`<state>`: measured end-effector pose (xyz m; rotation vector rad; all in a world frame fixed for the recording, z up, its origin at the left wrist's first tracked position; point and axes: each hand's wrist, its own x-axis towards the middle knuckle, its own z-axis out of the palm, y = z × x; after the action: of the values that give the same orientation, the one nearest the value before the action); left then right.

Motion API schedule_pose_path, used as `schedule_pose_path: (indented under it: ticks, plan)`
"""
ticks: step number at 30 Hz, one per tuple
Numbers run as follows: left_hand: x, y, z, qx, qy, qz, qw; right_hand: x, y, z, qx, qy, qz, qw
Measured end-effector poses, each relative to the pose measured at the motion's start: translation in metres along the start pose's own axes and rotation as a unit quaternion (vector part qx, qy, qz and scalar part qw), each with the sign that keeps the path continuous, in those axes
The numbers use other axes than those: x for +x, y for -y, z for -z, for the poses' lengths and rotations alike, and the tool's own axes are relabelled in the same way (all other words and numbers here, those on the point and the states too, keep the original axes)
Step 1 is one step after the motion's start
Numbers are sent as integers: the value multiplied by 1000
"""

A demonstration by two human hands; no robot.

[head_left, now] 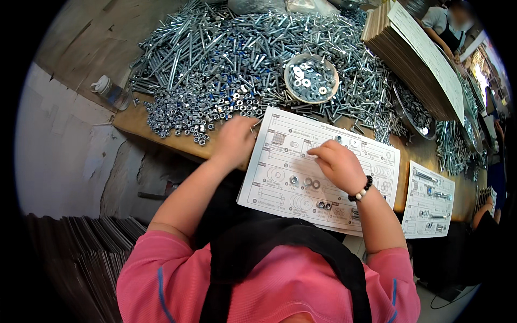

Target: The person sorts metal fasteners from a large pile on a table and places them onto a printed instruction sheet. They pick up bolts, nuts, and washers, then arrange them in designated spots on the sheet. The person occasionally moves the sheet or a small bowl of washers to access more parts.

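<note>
Where hands cover sheet, print unreadable.

A wooden workbench stands over a pale, worn concrete floor.

White printed parts sheet lies flat at the near table edge, small nuts and washers sitting on its diagrams.
</note>
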<state>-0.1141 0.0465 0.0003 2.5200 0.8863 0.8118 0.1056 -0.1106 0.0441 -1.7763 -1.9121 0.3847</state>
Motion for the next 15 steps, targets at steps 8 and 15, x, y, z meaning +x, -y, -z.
schedule_pose_path:
  ticks: [8, 15]
  plan:
    - [37, 98, 6, 184, -16, 51, 981, 105, 5, -45, 15, -1, 70, 997]
    - [42, 83, 6, 249, 98, 20, 963, 193, -5, -83, -100, 20, 14, 995]
